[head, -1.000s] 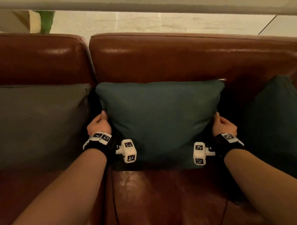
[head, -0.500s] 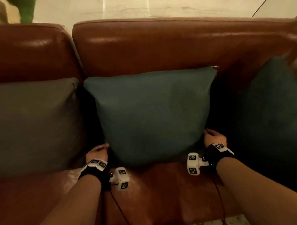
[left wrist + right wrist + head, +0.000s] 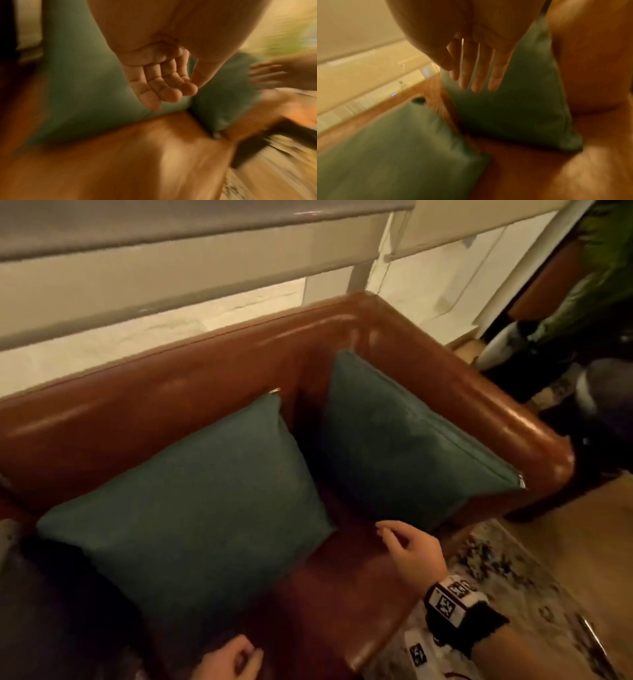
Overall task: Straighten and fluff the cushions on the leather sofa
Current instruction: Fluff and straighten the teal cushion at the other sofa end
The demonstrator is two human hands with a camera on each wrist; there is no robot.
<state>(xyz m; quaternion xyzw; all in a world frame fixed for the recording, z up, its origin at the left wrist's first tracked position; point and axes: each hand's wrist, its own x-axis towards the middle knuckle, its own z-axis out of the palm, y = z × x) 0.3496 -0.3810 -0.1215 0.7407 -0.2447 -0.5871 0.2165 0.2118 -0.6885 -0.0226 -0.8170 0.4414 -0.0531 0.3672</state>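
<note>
On the brown leather sofa point(image 3: 191, 392), a teal cushion point(image 3: 191, 508) leans against the backrest in the middle. A second teal cushion point(image 3: 407, 450) stands against the right armrest point(image 3: 479, 398). My right hand point(image 3: 407, 546) hovers over the seat in front of the second cushion, fingers relaxed and holding nothing; in the right wrist view its fingers point(image 3: 477, 75) point straight at that cushion point(image 3: 513, 101). My left hand point(image 3: 229, 659) is at the bottom edge, below the middle cushion, empty. In the left wrist view its fingers point(image 3: 164, 88) lie loosely bent before the middle cushion point(image 3: 82, 88).
A dark grey cushion point(image 3: 51, 594) lies at the far left. A patterned rug point(image 3: 507, 577) and wooden floor point(image 3: 582, 542) are to the right of the sofa. Dark objects point(image 3: 599, 392) and a green plant point(image 3: 603, 251) stand beyond the armrest. A window blind point(image 3: 171, 234) hangs behind the sofa.
Both hands have let go of the middle cushion's sides and drawn back. The view has swung right, bringing the armrest cushion into sight, and my right hand has moved toward it.
</note>
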